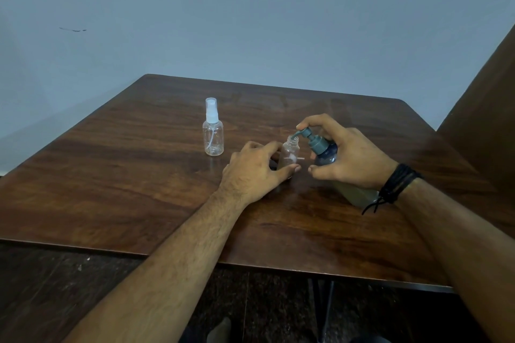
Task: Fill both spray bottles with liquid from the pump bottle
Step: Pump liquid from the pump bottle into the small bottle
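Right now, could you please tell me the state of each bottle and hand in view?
Capped spray bottle: upright, cap on, looks empty.
Open spray bottle: uncapped, steadied by left hand.
Pump bottle: tilted, nozzle over the open neck, gripped by right hand.

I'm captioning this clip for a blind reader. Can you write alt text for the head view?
The right hand tilts a pump bottle, spout over the open spray bottle held by the left hand on a wooden table. A second, capped spray bottle stands apart to the left.
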